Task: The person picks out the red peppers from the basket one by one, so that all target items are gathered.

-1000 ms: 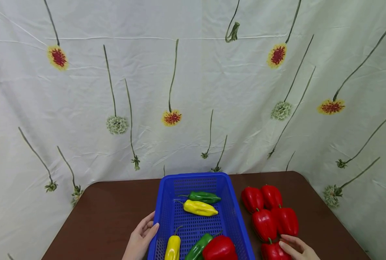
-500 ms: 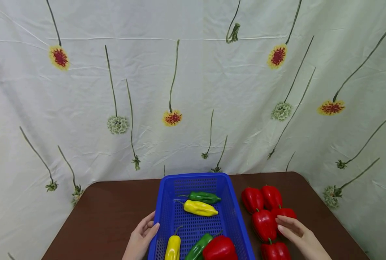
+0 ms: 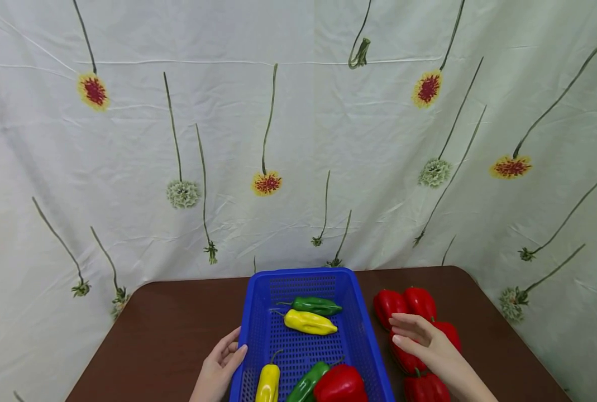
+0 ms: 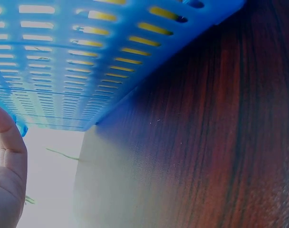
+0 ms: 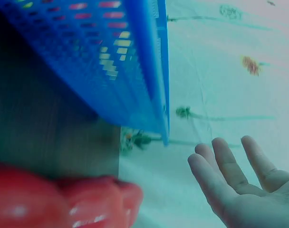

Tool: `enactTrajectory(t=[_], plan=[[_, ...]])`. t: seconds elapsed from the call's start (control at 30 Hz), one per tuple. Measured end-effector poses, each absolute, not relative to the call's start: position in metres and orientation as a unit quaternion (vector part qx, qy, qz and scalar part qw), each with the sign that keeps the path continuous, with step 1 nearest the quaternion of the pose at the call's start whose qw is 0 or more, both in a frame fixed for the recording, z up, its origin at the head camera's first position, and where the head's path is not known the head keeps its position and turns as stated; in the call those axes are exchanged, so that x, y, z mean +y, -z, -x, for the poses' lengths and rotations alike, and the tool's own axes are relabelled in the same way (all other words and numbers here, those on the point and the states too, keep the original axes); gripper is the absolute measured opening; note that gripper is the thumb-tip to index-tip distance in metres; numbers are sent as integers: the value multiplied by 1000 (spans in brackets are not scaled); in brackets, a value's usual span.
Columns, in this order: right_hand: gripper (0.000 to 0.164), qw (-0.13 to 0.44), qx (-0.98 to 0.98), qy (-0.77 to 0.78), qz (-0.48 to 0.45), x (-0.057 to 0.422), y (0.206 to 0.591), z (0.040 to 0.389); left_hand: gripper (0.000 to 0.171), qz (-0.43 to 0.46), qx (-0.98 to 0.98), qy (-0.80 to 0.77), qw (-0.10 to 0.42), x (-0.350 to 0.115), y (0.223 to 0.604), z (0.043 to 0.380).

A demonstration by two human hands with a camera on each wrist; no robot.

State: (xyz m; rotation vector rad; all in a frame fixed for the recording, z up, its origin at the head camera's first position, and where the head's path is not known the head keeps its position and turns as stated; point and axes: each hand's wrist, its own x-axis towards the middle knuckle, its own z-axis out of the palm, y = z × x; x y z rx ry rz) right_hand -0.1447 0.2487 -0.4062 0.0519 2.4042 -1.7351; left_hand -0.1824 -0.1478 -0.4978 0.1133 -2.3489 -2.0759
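Note:
A blue plastic basket (image 3: 263, 279) with slotted walls stands mid-table. My left hand (image 3: 218, 365) holds its left rim, thumb at the edge and fingers along the outer wall. Inside lie a green pepper (image 3: 317, 305) and a yellow pepper (image 3: 310, 322) toward the back. Nearer the front are another yellow pepper (image 3: 268, 384), a green pepper (image 3: 308, 382) and a red bell pepper (image 3: 340, 385). My right hand (image 3: 431, 346), fingers extended and holding nothing, hovers above several red bell peppers (image 3: 390, 307) grouped right of the basket. It partly covers the middle ones.
The dark brown table (image 3: 187, 318) has wood grain and rounded far corners. A pale cloth (image 3: 298, 123) printed with flowers hangs behind it and along the right side. The basket's right wall (image 5: 130, 95) rises beside the bell peppers.
My right hand has lifted off the nearest red bell pepper and moved forward and left over the group, toward the basket. The left hand and the basket have stayed in place.

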Motion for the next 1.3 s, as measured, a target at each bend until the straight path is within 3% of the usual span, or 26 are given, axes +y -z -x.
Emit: enactTrajectory(t=[0.47, 0.9, 1.3], plan=[[59, 159, 787, 574, 161, 211, 408, 163, 55, -27, -750, 661, 9, -147, 498, 184], [60, 216, 801, 523, 195, 194, 411, 172, 57, -33, -749, 662, 4, -151, 501, 184], [60, 211, 818, 483, 230, 183, 399, 180, 56, -26, -751, 660, 8, -151, 501, 184]])
